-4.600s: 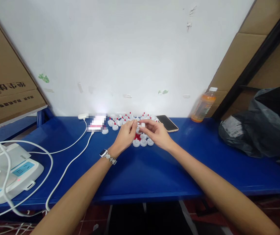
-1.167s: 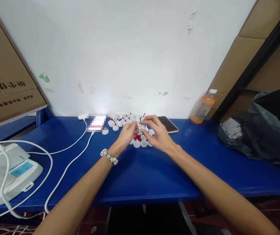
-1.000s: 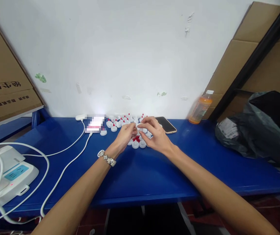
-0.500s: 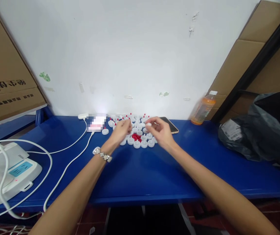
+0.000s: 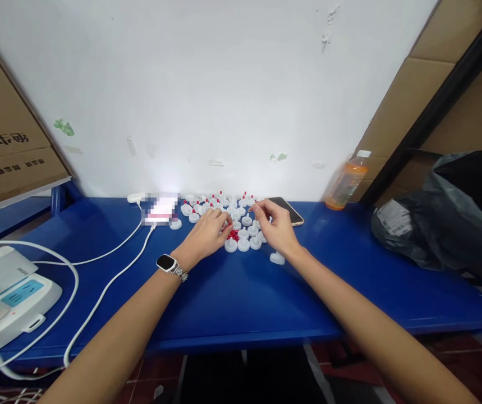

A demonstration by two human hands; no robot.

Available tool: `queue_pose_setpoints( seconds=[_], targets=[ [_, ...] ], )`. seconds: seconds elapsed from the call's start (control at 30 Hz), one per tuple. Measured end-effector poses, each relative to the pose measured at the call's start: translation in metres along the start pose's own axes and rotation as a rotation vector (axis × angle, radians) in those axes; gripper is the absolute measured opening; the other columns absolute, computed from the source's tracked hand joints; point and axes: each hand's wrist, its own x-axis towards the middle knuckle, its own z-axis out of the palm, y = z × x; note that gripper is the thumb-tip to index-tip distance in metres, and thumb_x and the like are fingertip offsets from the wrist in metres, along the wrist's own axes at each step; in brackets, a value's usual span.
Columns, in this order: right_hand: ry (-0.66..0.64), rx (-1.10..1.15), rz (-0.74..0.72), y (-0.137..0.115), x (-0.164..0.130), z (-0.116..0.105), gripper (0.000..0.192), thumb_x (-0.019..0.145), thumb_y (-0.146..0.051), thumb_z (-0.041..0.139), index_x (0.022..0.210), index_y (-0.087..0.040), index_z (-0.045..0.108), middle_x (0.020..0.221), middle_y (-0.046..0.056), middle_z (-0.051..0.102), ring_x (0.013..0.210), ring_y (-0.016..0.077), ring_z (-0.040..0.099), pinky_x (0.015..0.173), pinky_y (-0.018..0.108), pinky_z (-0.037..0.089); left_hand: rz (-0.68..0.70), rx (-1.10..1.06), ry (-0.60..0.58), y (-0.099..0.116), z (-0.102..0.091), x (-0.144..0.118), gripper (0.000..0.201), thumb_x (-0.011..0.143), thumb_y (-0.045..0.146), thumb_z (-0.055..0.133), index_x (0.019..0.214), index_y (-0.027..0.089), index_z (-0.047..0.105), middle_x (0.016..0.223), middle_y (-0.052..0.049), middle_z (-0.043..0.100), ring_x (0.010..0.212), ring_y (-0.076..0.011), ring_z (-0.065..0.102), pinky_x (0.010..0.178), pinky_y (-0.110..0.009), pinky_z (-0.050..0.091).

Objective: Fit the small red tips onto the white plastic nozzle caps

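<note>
Many white plastic nozzle caps (image 5: pixel 243 244) are grouped at the back of the blue table, some with small red tips. My left hand (image 5: pixel 207 233) reaches over a pile of small red tips (image 5: pixel 233 234), fingers bent and close together at the pile's edge. What they pinch, if anything, is hidden. At the right side of the caps is my right hand (image 5: pixel 278 224), thumb and forefinger closed together above them. Anything between these fingertips is too small to make out. One loose white cap (image 5: pixel 277 258) lies tilted beside my right wrist.
A dark phone (image 5: pixel 293 214) lies behind my right hand, and a lit, blurred-out phone (image 5: pixel 161 210) with a white cable is to the left. An orange drink bottle (image 5: pixel 347 182) and a black plastic bag (image 5: pixel 426 224) stand right. A power strip (image 5: pixel 26 303) sits left.
My left hand has come down toward the red tips. The white cap that was in my right fingers is gone from them, and a cap now lies by my right wrist. The view shifted slightly.
</note>
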Motion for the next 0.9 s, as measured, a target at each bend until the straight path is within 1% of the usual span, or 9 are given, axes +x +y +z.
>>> queue_pose_setpoints(
  seconds=[0.17,0.37,0.43,0.53,0.6,0.67,0.73,0.8,0.9],
  targets=[
    [0.019,0.011,0.084,0.01,0.002,-0.012,0.041,0.097,-0.05,0.047,0.082,-0.019,0.067,0.062,-0.001,0.051,0.058,0.0135,0.045,0.056,0.027,0.035,-0.007,-0.031,0.002,-0.003,-0.004,0.0,0.031,0.099,0.036,0.042,0.111,0.018,0.065,0.097,-0.008,0.06,0.094,-0.0249,0.052,0.088,-0.043,0.044],
    [0.065,-0.047,0.092,0.007,-0.013,-0.038,0.046,0.1,-0.051,0.039,0.075,-0.02,0.061,0.063,0.0,0.049,0.062,0.0152,0.047,0.058,0.028,0.036,-0.015,-0.108,0.066,0.006,-0.006,0.002,0.029,0.1,0.035,0.041,0.103,0.02,0.065,0.097,-0.008,0.06,0.095,-0.0246,0.053,0.09,-0.043,0.044],
    [-0.064,-0.142,0.002,0.0,-0.024,-0.047,0.036,0.097,-0.048,0.046,0.076,-0.02,0.057,0.065,-0.001,0.051,0.061,0.0146,0.047,0.059,0.028,0.036,-0.008,-0.124,0.061,0.011,-0.005,0.002,0.028,0.1,0.036,0.042,0.102,0.02,0.065,0.097,-0.008,0.06,0.096,-0.0247,0.053,0.09,-0.043,0.044],
    [-0.336,-0.395,-0.149,-0.009,-0.048,-0.056,0.021,0.087,-0.04,0.062,0.082,-0.02,0.056,0.063,-0.002,0.052,0.058,0.014,0.045,0.061,0.028,0.034,0.001,-0.129,0.04,0.017,-0.003,0.002,0.027,0.099,0.035,0.043,0.1,0.02,0.065,0.097,-0.008,0.061,0.096,-0.0252,0.053,0.089,-0.043,0.044],
    [-0.435,-0.481,-0.136,-0.011,-0.061,-0.058,0.011,0.086,-0.031,0.06,0.086,-0.021,0.057,0.059,-0.004,0.051,0.054,0.0132,0.044,0.059,0.028,0.032,0.006,-0.128,0.032,0.02,-0.002,0.002,0.026,0.099,0.035,0.044,0.098,0.02,0.065,0.096,-0.008,0.061,0.096,-0.0251,0.053,0.087,-0.042,0.044],
    [-0.479,-0.411,-0.047,-0.01,-0.066,-0.058,0.005,0.09,-0.025,0.053,0.089,-0.022,0.057,0.056,-0.005,0.051,0.05,0.0124,0.046,0.056,0.026,0.033,0.003,-0.125,0.026,0.02,-0.001,0.003,0.026,0.099,0.035,0.044,0.097,0.02,0.066,0.097,-0.008,0.061,0.096,-0.025,0.053,0.087,-0.042,0.043],
    [-0.456,-0.284,0.02,-0.007,-0.057,-0.057,0.008,0.092,-0.024,0.049,0.09,-0.022,0.057,0.059,-0.005,0.055,0.051,0.012,0.05,0.054,0.024,0.036,-0.002,-0.122,0.024,0.02,0.0,0.003,0.026,0.099,0.035,0.044,0.095,0.02,0.066,0.098,-0.007,0.061,0.096,-0.0249,0.053,0.087,-0.042,0.043],
    [-0.36,-0.226,0.018,-0.001,-0.034,-0.053,0.007,0.091,-0.025,0.052,0.09,-0.021,0.057,0.063,-0.004,0.059,0.055,0.0123,0.054,0.056,0.024,0.039,-0.004,-0.121,0.024,0.02,0.001,0.004,0.027,0.099,0.035,0.044,0.094,0.02,0.066,0.098,-0.007,0.06,0.096,-0.0246,0.053,0.088,-0.042,0.043],
    [-0.25,-0.314,-0.001,0.012,0.016,-0.04,0.005,0.087,-0.023,0.056,0.088,-0.019,0.06,0.068,-0.002,0.063,0.059,0.0125,0.056,0.06,0.024,0.04,-0.004,-0.123,0.021,0.019,0.002,0.004,0.027,0.099,0.035,0.044,0.094,0.021,0.066,0.097,-0.007,0.06,0.095,-0.0245,0.053,0.088,-0.042,0.043]
  ],
)
